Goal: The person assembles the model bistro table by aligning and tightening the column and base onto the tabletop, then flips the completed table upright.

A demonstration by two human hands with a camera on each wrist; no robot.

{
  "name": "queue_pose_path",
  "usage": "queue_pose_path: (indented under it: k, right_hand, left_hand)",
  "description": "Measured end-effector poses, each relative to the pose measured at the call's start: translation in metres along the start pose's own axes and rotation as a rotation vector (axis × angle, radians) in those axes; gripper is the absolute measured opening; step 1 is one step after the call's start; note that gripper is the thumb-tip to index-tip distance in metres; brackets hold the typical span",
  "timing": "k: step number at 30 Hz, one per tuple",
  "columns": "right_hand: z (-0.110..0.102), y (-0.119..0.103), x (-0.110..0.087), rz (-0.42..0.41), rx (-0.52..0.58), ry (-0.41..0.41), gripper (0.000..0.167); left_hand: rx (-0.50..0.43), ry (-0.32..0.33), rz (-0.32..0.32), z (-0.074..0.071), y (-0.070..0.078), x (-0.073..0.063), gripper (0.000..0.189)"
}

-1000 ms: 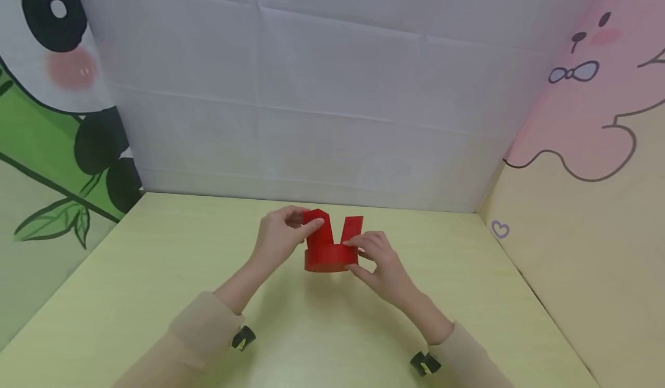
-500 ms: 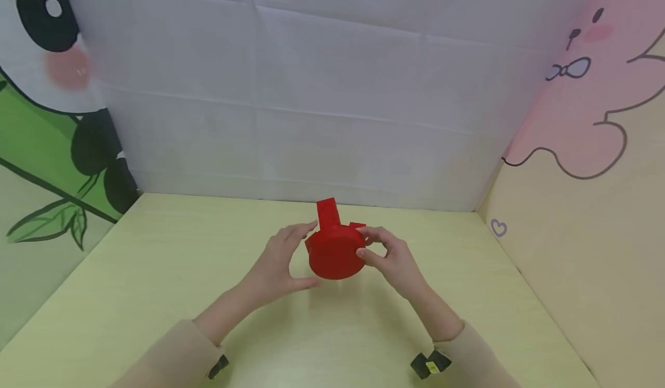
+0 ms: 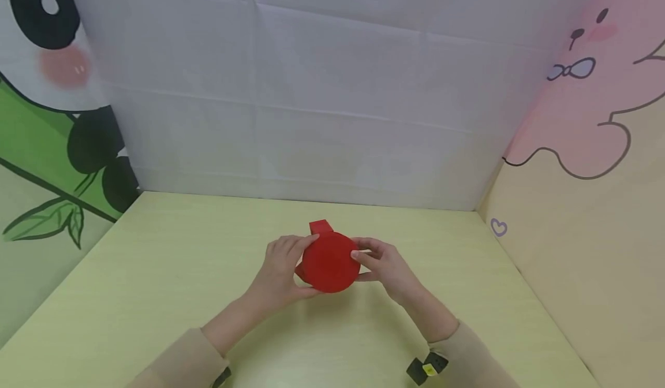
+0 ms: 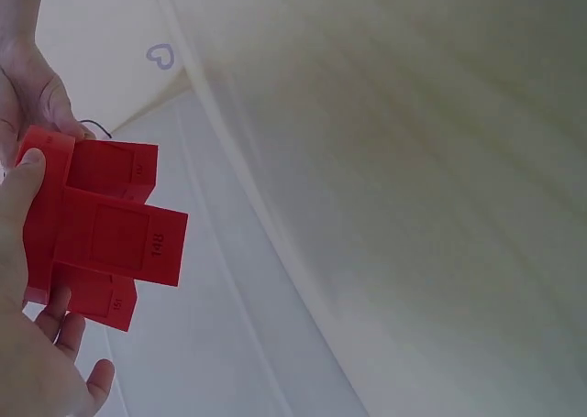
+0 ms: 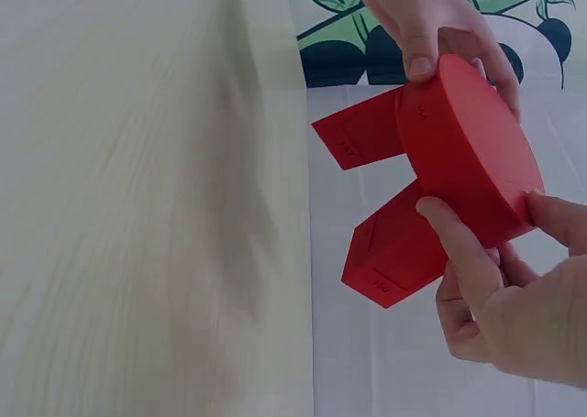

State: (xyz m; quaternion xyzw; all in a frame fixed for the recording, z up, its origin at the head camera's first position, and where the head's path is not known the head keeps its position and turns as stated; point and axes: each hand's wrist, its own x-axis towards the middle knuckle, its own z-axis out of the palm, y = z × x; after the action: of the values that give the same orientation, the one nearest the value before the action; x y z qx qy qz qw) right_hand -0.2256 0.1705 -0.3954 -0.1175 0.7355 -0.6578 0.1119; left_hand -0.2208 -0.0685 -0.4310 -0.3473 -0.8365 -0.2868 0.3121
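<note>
A red round part (image 3: 331, 262) is held up off the table, its flat circular face turned toward the head camera. Several rectangular red prongs (image 4: 122, 236) stand out from its other side, with small embossed numbers such as 148 and 150. My left hand (image 3: 279, 271) grips the left edge, thumb below and fingers above in the head view. On the right edge, my right hand (image 3: 391, 267) pinches the rim between thumb and fingers. In the right wrist view both hands touch the disc's rim (image 5: 459, 151). Most prongs are hidden behind the disc in the head view.
A pale wooden table (image 3: 197, 249) lies beneath the hands. White cloth (image 3: 312, 99) hangs behind it, with a panda print (image 3: 57, 64) at left and a pink bear print (image 3: 592, 105) at right. Small dark devices (image 3: 427, 369) sit at the cuffs.
The red part has turned from prongs up to its flat face toward the head camera. My left hand let go of a prong, opened beside the part, and now grips the disc's edge.
</note>
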Motion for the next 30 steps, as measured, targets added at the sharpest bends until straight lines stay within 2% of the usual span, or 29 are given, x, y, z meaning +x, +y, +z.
queue_pose_path:
  k: [4,8,12,15,20,30]
  right_hand:
    - [-0.002,0.002,0.001,-0.046,-0.043,-0.039,0.053]
    - [-0.005,-0.002,0.000,-0.121,-0.196,-0.066,0.061]
    - [-0.005,-0.013,-0.001,-0.204,-0.366,-0.067,0.067]
    - [-0.006,-0.011,0.005,-0.231,-0.437,-0.039,0.069]
    - [-0.013,0.015,0.025,-0.196,-0.459,0.016,0.067]
    - [-0.014,0.039,0.041,-0.112,-0.481,0.043,0.067]
  left_hand:
    - [-0.063,-0.033,-0.083,-0.002,-0.003,0.003,0.094]
    - [-0.163,-0.085,-0.193,-0.003,-0.012,0.009,0.092]
    - [-0.276,-0.165,-0.308,-0.002,-0.022,0.016,0.088]
    - [-0.327,-0.243,-0.392,0.000,-0.030,0.022,0.088]
    - [-0.386,-0.355,-0.490,0.003,-0.044,0.029,0.088]
    - [-0.424,-0.494,-0.567,0.018,-0.069,0.029,0.086]
